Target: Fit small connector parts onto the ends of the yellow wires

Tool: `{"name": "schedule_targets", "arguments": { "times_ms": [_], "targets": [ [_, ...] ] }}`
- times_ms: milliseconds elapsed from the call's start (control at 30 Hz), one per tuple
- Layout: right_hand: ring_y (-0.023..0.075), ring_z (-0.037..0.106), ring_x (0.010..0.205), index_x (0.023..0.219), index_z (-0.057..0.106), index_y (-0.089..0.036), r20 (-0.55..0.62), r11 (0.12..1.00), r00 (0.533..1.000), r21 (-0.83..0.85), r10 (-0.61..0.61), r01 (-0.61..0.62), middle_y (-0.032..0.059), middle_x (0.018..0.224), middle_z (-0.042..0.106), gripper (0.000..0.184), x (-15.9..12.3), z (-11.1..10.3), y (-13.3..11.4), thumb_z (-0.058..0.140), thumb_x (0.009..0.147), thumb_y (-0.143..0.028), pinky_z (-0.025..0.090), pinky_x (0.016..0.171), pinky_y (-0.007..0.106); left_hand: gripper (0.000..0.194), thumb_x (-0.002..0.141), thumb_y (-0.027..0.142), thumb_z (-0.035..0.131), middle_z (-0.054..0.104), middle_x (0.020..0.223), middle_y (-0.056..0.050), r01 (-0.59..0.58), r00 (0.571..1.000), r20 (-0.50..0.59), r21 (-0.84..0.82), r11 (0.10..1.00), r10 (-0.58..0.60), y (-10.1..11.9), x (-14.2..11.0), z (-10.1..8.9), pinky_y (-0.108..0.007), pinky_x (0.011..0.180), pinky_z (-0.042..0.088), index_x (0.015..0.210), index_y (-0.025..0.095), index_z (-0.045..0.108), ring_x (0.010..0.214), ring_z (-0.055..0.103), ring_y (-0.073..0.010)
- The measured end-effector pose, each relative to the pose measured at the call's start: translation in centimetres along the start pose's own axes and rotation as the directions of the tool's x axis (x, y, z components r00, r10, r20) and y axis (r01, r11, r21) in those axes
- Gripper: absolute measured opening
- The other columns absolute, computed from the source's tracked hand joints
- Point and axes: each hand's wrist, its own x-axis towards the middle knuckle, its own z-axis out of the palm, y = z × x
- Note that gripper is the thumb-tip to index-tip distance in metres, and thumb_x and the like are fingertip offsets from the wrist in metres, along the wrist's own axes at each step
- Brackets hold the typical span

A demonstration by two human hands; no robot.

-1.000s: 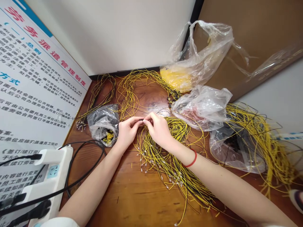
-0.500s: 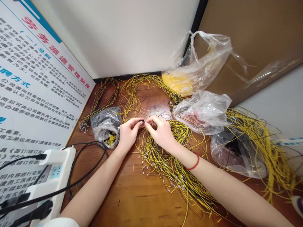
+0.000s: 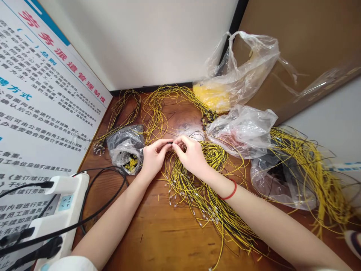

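Note:
Both hands meet near the middle of the table. My left hand [image 3: 153, 156] pinches a small black part [image 3: 170, 143], perhaps a connector housing, between thumb and index finger. My right hand [image 3: 191, 154] is closed in a pinch at the other side of that part; what its fingertips grip is too small to make out. Under my right hand and forearm spreads a large bundle of yellow and black wires [image 3: 197, 192], many with pale metallic ends. Left of my left hand lies an open plastic bag [image 3: 126, 148] with small yellow and black pieces inside.
A clear bag of yellow pieces [image 3: 216, 98], a whitish bag [image 3: 242, 130] and a bag of dark parts [image 3: 282, 184] stand right. More wires [image 3: 318, 180] hang at the far right. A white power strip [image 3: 69, 203] with black cables is at left, beside a printed board [image 3: 42, 94].
The fingertips have drawn slightly closer together around the small black part. The whole view has shifted a little; the bags and wires stay in place on the table.

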Motion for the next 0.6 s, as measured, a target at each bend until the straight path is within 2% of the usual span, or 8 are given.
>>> {"name": "schedule_targets", "arguments": {
  "times_ms": [167, 300, 600],
  "targets": [
    [0.0142, 0.06, 0.069, 0.083, 0.058, -0.019, -0.015, 0.999, 1.0, 0.033, 0.024, -0.024, 0.0017, 0.077, 0.066, 0.003, -0.1, -0.1, 0.12, 0.06, 0.082, -0.021, 0.047, 0.07, 0.03, 0.017, 0.079, 0.027, 0.064, 0.075, 0.088, -0.005, 0.019, 1.0, -0.021, -0.04, 0.999, -0.02, -0.09, 0.19, -0.04, -0.03, 0.079, 0.058, 0.089, 0.017, 0.072, 0.081, 0.071, -0.0185],
    [0.0132, 0.058, 0.064, 0.077, 0.056, -0.019, -0.035, 1.0, 0.999, -0.002, 0.016, -0.016, 0.0003, 0.071, 0.063, 0.006, -0.23, -0.09, -0.05, 0.057, 0.083, -0.02, 0.045, 0.066, 0.029, 0.019, 0.078, 0.029, 0.064, 0.075, 0.087, -0.006, 0.056, 0.997, -0.048, -0.102, 0.993, -0.061, -0.12, 0.31, -0.06, -0.033, 0.079, 0.059, 0.089, 0.015, 0.071, 0.079, 0.072, -0.0193],
    [0.0139, 0.057, 0.065, 0.074, 0.057, -0.02, -0.01, 1.0, 1.0, -0.009, -0.028, 0.028, 0.0009, 0.071, 0.064, 0.01, -0.11, -0.05, 0.02, 0.054, 0.084, -0.018, 0.045, 0.067, 0.029, 0.02, 0.076, 0.029, 0.066, 0.075, 0.087, -0.006, 0.049, 0.999, 0.018, -0.092, 0.995, -0.048, -0.17, 0.3, -0.05, -0.033, 0.078, 0.058, 0.089, 0.016, 0.072, 0.079, 0.071, -0.0197]
  ]
}}
